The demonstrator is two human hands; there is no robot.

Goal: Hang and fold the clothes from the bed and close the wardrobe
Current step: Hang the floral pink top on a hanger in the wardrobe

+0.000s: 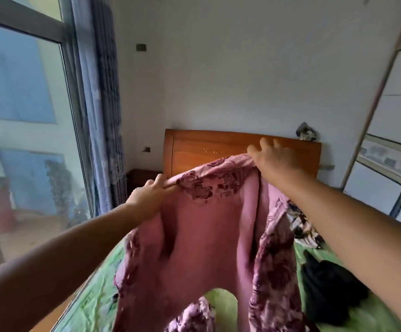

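I hold a pink garment [202,240] with dark red rose patterns up in the air over the bed [91,300]. My left hand [146,195] pinches its upper left edge. My right hand [271,159] grips the upper right edge, a little higher. The cloth hangs down between my arms, its plain pink inner side facing me. A black garment [331,288] and a checked patterned one [302,226] lie on the green bedsheet at the right. The wardrobe [391,140] with its pale sliding doors stands at the far right.
A wooden headboard [194,149] stands against the white wall, with a small striped object [306,131] on its right end. A large window [22,140] and blue curtain [103,104] fill the left. A dark nightstand [142,178] sits beside the bed.
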